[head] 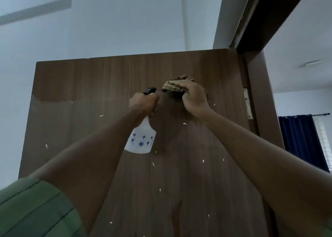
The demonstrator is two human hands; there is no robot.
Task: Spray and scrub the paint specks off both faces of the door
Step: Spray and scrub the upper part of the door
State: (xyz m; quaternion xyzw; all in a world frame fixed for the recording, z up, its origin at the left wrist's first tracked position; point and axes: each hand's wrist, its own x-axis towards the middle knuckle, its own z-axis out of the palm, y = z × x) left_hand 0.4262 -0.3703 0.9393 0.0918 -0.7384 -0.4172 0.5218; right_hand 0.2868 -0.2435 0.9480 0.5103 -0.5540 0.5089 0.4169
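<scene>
The brown wood-grain door fills the middle of the view, seen from below up to its top edge. Several small white paint specks dot its face. My left hand grips the neck of a white spray bottle with blue flower prints and a black nozzle, held just in front of the door. My right hand presses a brownish folded cloth flat against the upper part of the door, right of the bottle. A darker wet-looking patch spreads across the upper left of the door.
The dark door frame with a metal hinge stands at the right. Beyond it is another room with a dark blue curtain. White wall and ceiling lie above and left of the door.
</scene>
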